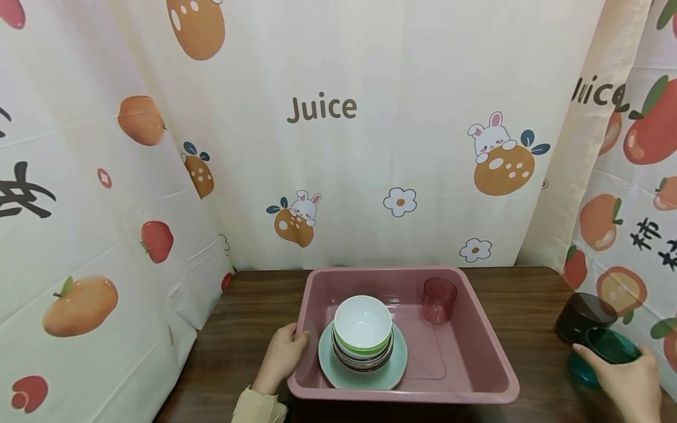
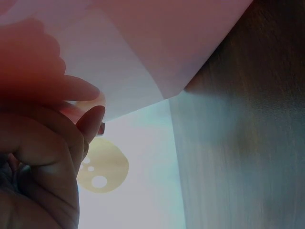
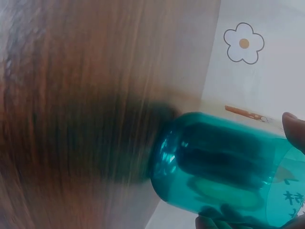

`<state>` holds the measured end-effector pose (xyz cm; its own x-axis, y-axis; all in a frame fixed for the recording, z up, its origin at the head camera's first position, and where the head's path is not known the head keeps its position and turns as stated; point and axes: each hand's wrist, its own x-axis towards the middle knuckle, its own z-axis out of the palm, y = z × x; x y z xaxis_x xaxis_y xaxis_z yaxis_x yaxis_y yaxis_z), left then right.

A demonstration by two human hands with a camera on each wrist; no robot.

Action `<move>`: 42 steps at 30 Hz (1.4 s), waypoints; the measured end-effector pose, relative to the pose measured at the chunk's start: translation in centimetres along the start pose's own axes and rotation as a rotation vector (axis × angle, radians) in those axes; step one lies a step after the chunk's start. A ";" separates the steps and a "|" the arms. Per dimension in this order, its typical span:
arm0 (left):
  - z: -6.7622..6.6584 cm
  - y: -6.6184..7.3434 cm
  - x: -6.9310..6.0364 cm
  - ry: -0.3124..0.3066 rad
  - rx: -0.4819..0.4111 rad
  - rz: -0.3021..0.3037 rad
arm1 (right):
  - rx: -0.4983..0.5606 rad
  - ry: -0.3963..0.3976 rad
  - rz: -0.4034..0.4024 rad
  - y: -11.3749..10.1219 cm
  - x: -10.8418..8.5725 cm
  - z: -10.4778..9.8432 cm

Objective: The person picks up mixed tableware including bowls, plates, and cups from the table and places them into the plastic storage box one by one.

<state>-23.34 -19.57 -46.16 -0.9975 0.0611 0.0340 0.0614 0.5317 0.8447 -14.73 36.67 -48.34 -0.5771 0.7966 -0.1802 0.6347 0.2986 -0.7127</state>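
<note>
A pink basin (image 1: 489, 341) stands on the wooden table, its left rim gripped by my left hand (image 1: 282, 355). Inside it, a stack of bowls (image 1: 362, 323), white on top and darker below, sits on a pale green plate (image 1: 399, 358). A clear reddish cup (image 1: 439, 305) stands in the basin's far right corner. Over at the table's right side, my right hand (image 1: 632, 379) holds a teal transparent cup (image 3: 219, 167) near its rim, thumb and fingers on opposite sides. Whether that cup's base touches the table I cannot tell.
A dark transparent cup (image 1: 573, 320) stands just behind the teal one, close to the right curtain (image 1: 597, 188). Fruit-printed curtains (image 1: 359, 153) enclose the table (image 1: 254, 305) at the back and both sides.
</note>
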 end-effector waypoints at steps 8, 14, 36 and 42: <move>0.1 -0.1 0.0 0.001 0.001 0.000 | -0.042 0.001 -0.028 -0.1 0.0 -0.2; 0.1 -0.1 0.0 0.004 -0.001 0.002 | -0.078 -0.012 -0.103 -0.6 -0.1 -0.7; 0.0 -0.2 0.0 0.007 -0.007 0.006 | -0.101 -0.200 -0.594 -7.8 -1.4 -1.7; 0.1 -0.2 0.0 0.005 -0.005 0.008 | -0.101 -0.262 -0.599 -10.0 -3.0 -0.8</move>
<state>-23.36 -19.63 -46.38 -0.9972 0.0611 0.0436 0.0693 0.5267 0.8472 -18.95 31.73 -40.17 -0.9433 0.3266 0.0595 0.2026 0.7084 -0.6761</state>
